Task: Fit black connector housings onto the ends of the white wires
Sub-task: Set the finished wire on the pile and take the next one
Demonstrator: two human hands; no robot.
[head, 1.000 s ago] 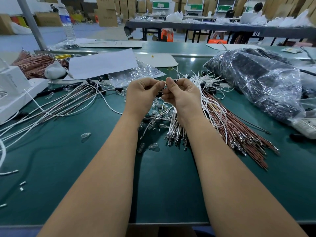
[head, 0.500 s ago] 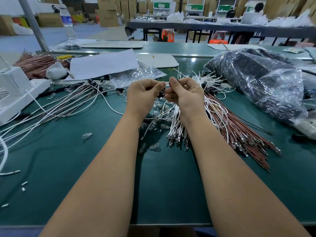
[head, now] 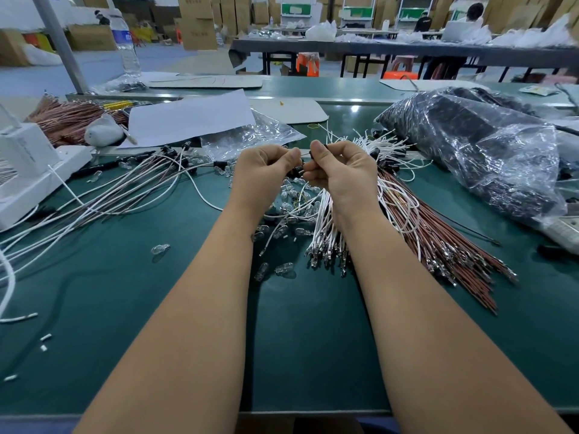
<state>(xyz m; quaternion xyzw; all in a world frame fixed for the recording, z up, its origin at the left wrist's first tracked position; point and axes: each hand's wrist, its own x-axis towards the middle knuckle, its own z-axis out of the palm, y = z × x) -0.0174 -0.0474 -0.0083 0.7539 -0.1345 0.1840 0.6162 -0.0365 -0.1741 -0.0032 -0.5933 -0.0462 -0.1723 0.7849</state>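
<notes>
Two hands: we hold our left hand [head: 261,170] and right hand [head: 343,170] close together above the mat [head: 188,308], fingers curled, each pinching something small between thumb and forefinger.
Change: since a second ago the hands have barely shifted; the fingertips have drawn slightly apart, and a dark bit shows between them.
Housing: a black housing [head: 299,169] sits in the gap between our thumbs; which hand carries it we cannot tell.
Wire: its end is hidden in the pinch; we judge it is being pushed into the housing, seating not confirmed.
White wires [head: 326,227]: bundle under the right wrist, terminals toward us.
Brown wires [head: 445,245]: fanned just right of it.
Bag [head: 476,158]: farther right, holding dark parts.
</notes>
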